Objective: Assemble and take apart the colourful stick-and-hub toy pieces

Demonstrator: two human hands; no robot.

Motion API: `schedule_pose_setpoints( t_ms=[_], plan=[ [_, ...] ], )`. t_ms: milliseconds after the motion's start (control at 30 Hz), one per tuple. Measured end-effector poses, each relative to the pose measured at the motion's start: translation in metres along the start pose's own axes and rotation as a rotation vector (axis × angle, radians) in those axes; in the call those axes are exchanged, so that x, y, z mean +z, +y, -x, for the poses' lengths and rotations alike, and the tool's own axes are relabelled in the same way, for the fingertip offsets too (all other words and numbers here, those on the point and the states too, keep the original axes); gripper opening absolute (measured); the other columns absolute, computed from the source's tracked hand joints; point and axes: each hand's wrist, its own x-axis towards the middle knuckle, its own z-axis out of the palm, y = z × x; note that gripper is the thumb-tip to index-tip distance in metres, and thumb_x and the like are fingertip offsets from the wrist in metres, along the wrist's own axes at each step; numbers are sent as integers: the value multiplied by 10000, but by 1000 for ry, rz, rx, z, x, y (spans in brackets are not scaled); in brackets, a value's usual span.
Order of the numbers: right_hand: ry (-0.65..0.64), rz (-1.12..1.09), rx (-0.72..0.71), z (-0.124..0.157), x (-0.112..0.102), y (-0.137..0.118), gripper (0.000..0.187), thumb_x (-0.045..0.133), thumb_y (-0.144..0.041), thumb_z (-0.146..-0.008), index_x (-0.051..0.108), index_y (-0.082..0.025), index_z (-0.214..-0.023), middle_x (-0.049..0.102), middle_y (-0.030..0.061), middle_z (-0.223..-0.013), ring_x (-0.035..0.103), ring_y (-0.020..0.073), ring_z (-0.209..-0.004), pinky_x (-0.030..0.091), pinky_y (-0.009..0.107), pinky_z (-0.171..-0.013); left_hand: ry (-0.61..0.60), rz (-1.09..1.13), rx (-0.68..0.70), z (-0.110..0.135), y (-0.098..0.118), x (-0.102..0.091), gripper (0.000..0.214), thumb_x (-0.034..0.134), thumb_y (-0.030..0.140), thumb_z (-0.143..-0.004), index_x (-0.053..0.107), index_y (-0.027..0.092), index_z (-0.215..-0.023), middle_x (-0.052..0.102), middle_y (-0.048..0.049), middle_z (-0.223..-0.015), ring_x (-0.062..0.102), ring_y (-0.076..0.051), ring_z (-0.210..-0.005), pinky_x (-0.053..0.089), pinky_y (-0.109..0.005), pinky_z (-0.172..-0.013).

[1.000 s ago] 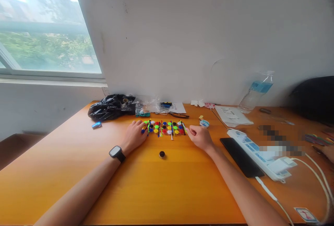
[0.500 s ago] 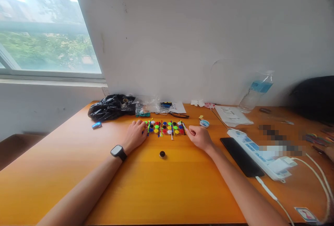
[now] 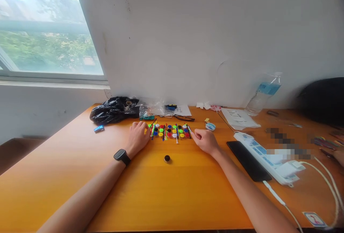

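Small round pieces (image 3: pixel 174 131) in red, yellow, green, blue, black and white lie in short columns on the table, with thin coloured sticks (image 3: pixel 165 132) between the columns. At the left end of this row, my left hand (image 3: pixel 138 137), with a black watch on the wrist, has curled fingers. A thin dark stick (image 3: pixel 154 122) juts out by its fingertips. My right hand (image 3: pixel 205 141) rests closed at the right end, thumb and forefinger against the lower end of a white stick (image 3: pixel 189 130); whether they grip it is unclear. Nearer me stands a small black-topped round piece (image 3: pixel 167 159).
A black plastic bag (image 3: pixel 114 111), clear wrapping and papers lie along the wall. On the right are a round tin (image 3: pixel 210 127), a black phone (image 3: pixel 248 161), a white power strip (image 3: pixel 266 157) with cables, and a plastic bottle (image 3: pixel 263 95). Another person's hand shows at the far right edge.
The fingers of my left hand have shifted slightly left and up, and a thin dark stick now shows at their tips. My right hand stays in place.
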Motion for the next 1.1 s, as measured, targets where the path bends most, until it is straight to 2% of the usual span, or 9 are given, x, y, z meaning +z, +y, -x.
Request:
schedule_pose_setpoints(
  t_ms=[133,300,433,533,667,767,867,967,1100],
  plan=[
    [4,-6,-2,1,0,-1,465,557,-345,-953,244,-218,-634,298,-45,-540,291,119,-520,193,318,-570,13,302,8,2,-1,1,152,497,264,-1036,548,221,-900,673,-58,-941,564,-253,-931,454,-356,-814],
    [18,-154,35,1,-3,-13,443,585,-413,-974,361,-220,-644,391,-37,-574,359,126,-549,256,299,-574,-130,587,65,9,15,-7,185,562,330,-1022,627,213,-894,682,-36,-905,600,-204,-859,462,-312,-764],
    [-195,-518,125,3,-3,-36,302,600,-525,-986,617,-226,-948,578,-9,-759,493,143,-632,374,271,-594,-283,750,56,14,32,-19,211,654,389,-984,705,205,-895,713,-24,-876,589,-171,-777,440,-287,-706],
    [-423,-731,178,9,5,-55,385,572,-577,-999,621,-246,-1189,633,11,-896,549,151,-684,437,277,-635,-366,836,60,17,41,-25,239,705,423,-958,734,198,-883,731,-21,-848,582,-160,-748,433,-285,-693],
    [-524,-801,193,18,19,-70,361,633,-570,-970,650,-210,-998,597,0,-842,529,151,-736,421,276,-688,-406,858,74,20,47,-28,285,701,457,-957,732,191,-860,733,-38,-854,595,-170,-768,456,-302,-719],
    [-485,-824,211,18,22,-69,370,669,-564,-946,632,-199,-901,574,-10,-820,504,145,-742,400,270,-695,-408,842,71,24,49,-31,297,728,466,-934,706,209,-1081,719,-45,-952,600,-166,-789,482,-297,-723],
    [-389,-835,244,12,19,-62,370,710,-561,-909,670,-193,-893,574,-9,-798,496,141,-725,381,265,-667,-518,842,120,26,50,-35,680,886,441,-774,575,243,-1345,696,-47,-1058,619,-174,-831,519,-292,-736],
    [-400,-881,343,8,12,-59,386,760,-558,-853,743,-182,-933,591,0,-757,488,134,-665,355,260,-591,-621,795,204,27,53,-35,459,872,404,-784,671,223,-1155,702,-51,-1032,647,-202,-898,537,-306,-787],
    [-533,-949,340,10,12,-63,404,756,-533,-855,796,-174,-1035,650,27,-781,506,125,-622,379,253,-549,-561,738,214,30,57,-26,317,806,412,-857,708,211,-1081,711,-67,-1024,655,-222,-923,532,-323,-814]
  ],
)
